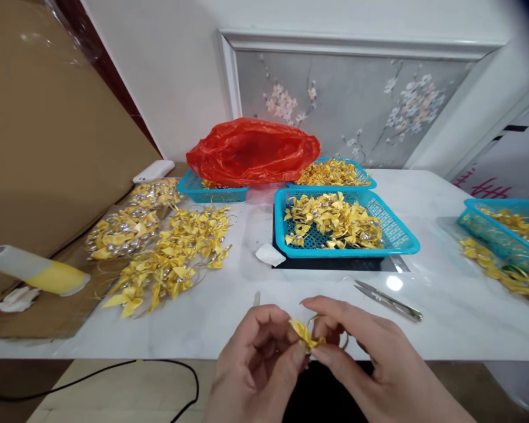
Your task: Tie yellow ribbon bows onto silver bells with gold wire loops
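My left hand (258,361) and my right hand (361,358) meet at the near edge of the white table (229,305). Between their fingertips they pinch a small yellow ribbon bow (305,335) with a thin gold wire loop. Both hands have fingers closed on it. Straight ahead stands a blue plastic basket (401,235) holding several loose yellow bows. A pile of finished yellow bows with silver beads (171,258) lies to the left on the table.
Small snips (390,301) lie just right of my hands. A red plastic bag (251,151) covers a blue basket behind; two other blue baskets (502,226) hold bows. A yellow-white roll (35,271) and cardboard sit left. A black cable (114,367) runs along the floor.
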A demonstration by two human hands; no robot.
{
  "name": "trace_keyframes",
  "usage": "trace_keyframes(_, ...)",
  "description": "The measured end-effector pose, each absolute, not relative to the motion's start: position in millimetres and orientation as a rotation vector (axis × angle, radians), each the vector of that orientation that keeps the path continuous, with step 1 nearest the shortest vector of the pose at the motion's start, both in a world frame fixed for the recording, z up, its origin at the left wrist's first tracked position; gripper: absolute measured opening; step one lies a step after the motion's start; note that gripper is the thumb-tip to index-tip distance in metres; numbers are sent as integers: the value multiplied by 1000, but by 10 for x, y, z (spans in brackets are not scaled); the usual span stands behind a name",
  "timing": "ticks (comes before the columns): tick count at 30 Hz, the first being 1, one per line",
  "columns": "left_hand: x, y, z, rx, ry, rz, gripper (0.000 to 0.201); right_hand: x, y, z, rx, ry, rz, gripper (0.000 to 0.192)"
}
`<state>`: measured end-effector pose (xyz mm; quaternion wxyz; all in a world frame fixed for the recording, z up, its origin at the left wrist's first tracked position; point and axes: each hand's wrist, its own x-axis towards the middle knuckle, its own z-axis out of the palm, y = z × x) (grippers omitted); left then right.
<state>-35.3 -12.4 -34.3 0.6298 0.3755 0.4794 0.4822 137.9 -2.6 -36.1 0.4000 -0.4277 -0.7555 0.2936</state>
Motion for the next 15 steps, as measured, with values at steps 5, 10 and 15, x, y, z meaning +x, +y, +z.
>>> trace_keyframes(5, -436, -80, -385, 481, 770, 915, 29, 1311, -4, -363, -913, -1894, 657, 45)
trace_keyframes(10, -465, -28, -376, 172, 549, 717, 25, 1233, 50, -340, -739, -1853, 588, 37)
trace_keyframes(15, -382, -17, -467, 297, 550, 727, 23, 1278, 49, -368, -788, -1834, 635, 40)
